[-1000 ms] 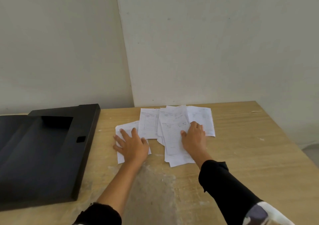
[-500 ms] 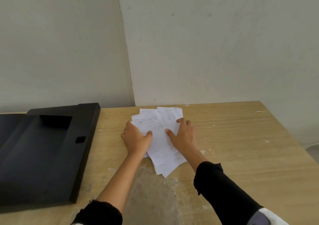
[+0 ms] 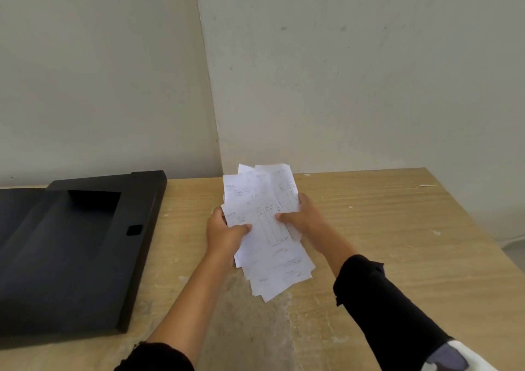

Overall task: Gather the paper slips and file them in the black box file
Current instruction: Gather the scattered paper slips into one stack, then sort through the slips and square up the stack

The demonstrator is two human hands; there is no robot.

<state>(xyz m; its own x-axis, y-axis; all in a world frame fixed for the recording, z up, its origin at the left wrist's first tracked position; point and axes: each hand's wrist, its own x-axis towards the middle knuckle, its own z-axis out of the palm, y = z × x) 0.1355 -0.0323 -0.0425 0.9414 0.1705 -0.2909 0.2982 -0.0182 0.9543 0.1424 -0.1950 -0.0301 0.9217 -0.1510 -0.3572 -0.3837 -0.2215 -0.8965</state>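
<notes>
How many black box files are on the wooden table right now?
1. The open black box file lies flat at the left end of the light wooden table; its left part runs out of frame.

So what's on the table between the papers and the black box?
Nothing: only bare wooden table between the paper slips and black box file, head view.

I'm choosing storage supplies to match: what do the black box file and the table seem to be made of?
Black box file: looks like matte black board or plastic; flat panels, sharp folded edges, no gloss. I can't tell which.
Table: seems light wood or wood-look laminate; straight grain lines, dull finish, a worn pale patch near the front.
</notes>
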